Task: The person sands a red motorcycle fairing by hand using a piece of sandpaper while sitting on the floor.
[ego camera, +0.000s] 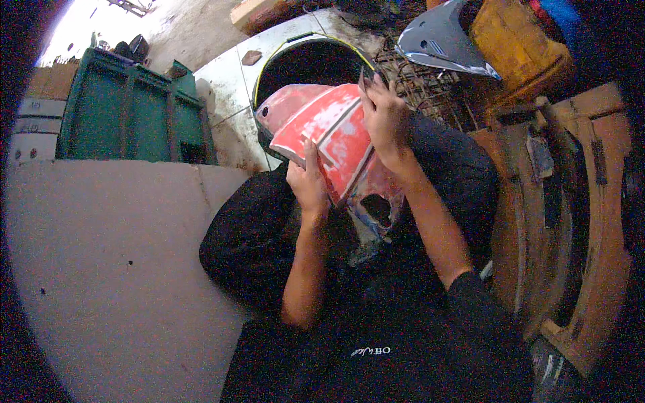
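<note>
A red motorcycle body panel (347, 118), patched with white and pink where its paint is worn through, is held tilted above my lap. My left hand (308, 184) grips its lower left edge, with the thumb on the outer face. At the upper right edge, my right hand (387, 116) pinches a thin, dark piece that looks like sandpaper (362, 83) against or just beside the panel. Behind the panel stands a round black basin (310, 63) with a yellow line along its rim. An opening (378, 209) shows at the panel's lower end.
A grey motorcycle panel (436, 38) rests at the upper right beside a yellow-orange object (524, 55). Wooden framework (599, 211) stands close on my right. A low pale wall or slab (116, 242) lies left, with a green frame (126, 111) beyond. White tiles (227, 75) surround the basin.
</note>
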`<state>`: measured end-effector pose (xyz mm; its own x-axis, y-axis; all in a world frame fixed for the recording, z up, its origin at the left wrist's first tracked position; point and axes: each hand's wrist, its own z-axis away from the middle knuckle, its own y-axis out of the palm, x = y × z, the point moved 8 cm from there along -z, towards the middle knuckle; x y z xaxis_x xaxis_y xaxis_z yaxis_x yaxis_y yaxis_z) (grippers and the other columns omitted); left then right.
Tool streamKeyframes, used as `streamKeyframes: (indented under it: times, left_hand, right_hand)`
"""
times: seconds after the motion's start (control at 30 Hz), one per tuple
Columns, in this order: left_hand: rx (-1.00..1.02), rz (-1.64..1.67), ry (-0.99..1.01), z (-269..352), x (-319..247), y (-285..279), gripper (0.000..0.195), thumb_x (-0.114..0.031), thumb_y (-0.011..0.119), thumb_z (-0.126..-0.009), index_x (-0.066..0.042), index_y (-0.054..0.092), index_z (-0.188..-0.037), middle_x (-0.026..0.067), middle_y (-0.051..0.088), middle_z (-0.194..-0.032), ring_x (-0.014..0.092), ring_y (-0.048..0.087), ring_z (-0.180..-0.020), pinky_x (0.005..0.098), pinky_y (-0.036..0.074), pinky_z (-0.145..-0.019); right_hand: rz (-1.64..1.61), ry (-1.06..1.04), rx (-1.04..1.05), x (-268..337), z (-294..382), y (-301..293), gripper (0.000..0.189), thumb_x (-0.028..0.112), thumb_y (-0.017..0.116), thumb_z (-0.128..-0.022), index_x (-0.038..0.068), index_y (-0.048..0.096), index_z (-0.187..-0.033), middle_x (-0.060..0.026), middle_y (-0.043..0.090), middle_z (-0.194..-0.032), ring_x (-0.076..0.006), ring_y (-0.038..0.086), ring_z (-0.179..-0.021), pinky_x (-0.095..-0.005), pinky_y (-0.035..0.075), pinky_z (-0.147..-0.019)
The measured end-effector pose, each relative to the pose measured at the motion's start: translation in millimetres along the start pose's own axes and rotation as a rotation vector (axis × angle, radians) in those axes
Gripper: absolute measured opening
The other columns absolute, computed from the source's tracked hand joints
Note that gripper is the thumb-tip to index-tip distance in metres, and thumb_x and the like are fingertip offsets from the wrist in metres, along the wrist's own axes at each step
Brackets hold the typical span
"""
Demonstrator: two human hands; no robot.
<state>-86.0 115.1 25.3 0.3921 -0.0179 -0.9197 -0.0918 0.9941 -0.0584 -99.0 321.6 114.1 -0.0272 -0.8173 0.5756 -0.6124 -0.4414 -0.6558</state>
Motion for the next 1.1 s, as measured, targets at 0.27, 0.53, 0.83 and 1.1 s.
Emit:
streamKeyframes:
  times: [0.27, 0.53, 0.83, 1.1]
  left_hand:
    - [0.012, 0.099, 0.042, 3, -7, -2, 0.039, -0.032, 0.056, -0.096, 0.005, 0.059, -0.107, 0.0041, 0.063, -0.093, 0.011, 0.057, -0.083, 0.0260, 0.046, -0.075]
    - [-0.025, -0.003, 0.103, -5, -5, -16, 0.036, -0.031, 0.057, -0.096, 0.005, 0.060, -0.099, 0.0038, 0.062, -0.089, 0.010, 0.055, -0.078, 0.0272, 0.046, -0.071]
    - [0.001, -0.014, 0.059, 0, -12, -11, 0.031, -0.028, 0.057, -0.096, 0.002, 0.060, -0.100, -0.0001, 0.060, -0.087, 0.008, 0.053, -0.076, 0.0241, 0.043, -0.067]
    - [0.050, 0.075, 0.073, 6, -12, 6, 0.029, -0.028, 0.058, -0.096, 0.001, 0.060, -0.099, -0.0002, 0.059, -0.085, 0.007, 0.053, -0.074, 0.0226, 0.044, -0.067]
  right_hand:
    - [-0.029, -0.052, -0.022, 17, 37, -6, 0.020, 0.009, 0.059, -0.090, 0.002, 0.068, -0.106, -0.0217, 0.063, -0.106, -0.0356, 0.062, -0.103, -0.0507, 0.039, -0.104]
    - [-0.035, -0.054, -0.032, 22, 40, -3, 0.022, 0.008, 0.059, -0.089, 0.001, 0.067, -0.109, -0.0197, 0.063, -0.110, -0.0354, 0.059, -0.110, -0.0473, 0.039, -0.103]
    - [-0.048, -0.017, -0.020, 5, 11, 6, 0.021, 0.013, 0.058, -0.091, -0.002, 0.067, -0.102, -0.0226, 0.062, -0.106, -0.0378, 0.060, -0.105, -0.0504, 0.038, -0.103]
    - [-0.026, 0.106, 0.105, -19, -16, 4, 0.021, 0.016, 0.059, -0.091, 0.001, 0.068, -0.103, -0.0200, 0.063, -0.109, -0.0375, 0.059, -0.108, -0.0499, 0.041, -0.101]
